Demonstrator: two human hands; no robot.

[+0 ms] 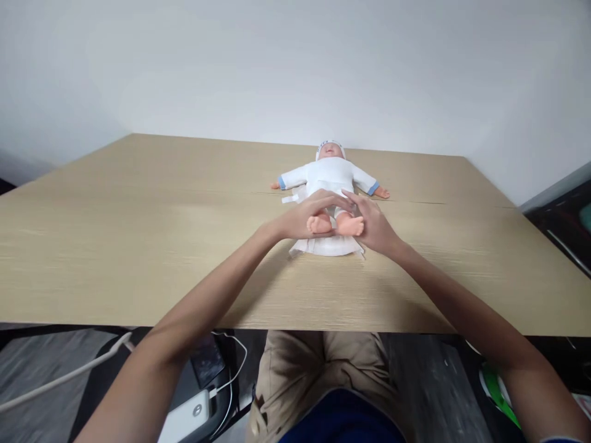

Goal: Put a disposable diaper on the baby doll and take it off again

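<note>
A baby doll (330, 169) lies on its back on the table, head away from me, in a white top with blue cuffs and a white cap. Its bare feet (349, 225) point toward me. My left hand (298, 216) is closed round the leg on the left, fingers over it and thumb below. From the right, my right hand (375, 223) curves its fingers over the other leg. A white diaper (325, 247) is spread under the doll, with a tab (290, 199) sticking out to the left. My hands hide the doll's hips.
The wooden table (138, 246) reaches back to a pale wall (277, 67). Below its front edge at left are a white power bank (188, 418) with a plugged-in cable and a pale tube (69, 375). A dark object (563, 215) stands beyond the right edge.
</note>
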